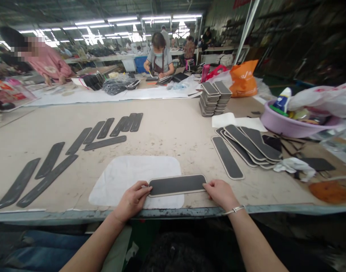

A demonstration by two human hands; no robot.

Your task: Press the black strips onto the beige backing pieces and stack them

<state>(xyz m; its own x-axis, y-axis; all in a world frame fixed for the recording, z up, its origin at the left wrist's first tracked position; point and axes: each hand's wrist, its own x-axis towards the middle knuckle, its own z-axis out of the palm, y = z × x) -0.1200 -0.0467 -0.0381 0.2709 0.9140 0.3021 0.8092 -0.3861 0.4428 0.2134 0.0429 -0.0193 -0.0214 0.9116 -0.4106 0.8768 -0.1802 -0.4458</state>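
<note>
your left hand (132, 200) and right hand (220, 193), fingertips nearly closed, pinch opposite ends of a long dark-grey, pale-edged, round-cornered panel (177, 185) partly over a white rounded sheet (136, 170), presumably to keep the panel straight and level.

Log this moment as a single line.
left hand: holds dark panel by left end | right hand: holds its right end | panel: partly over white sheet | right side: overlapping panels, purple basin
</note>
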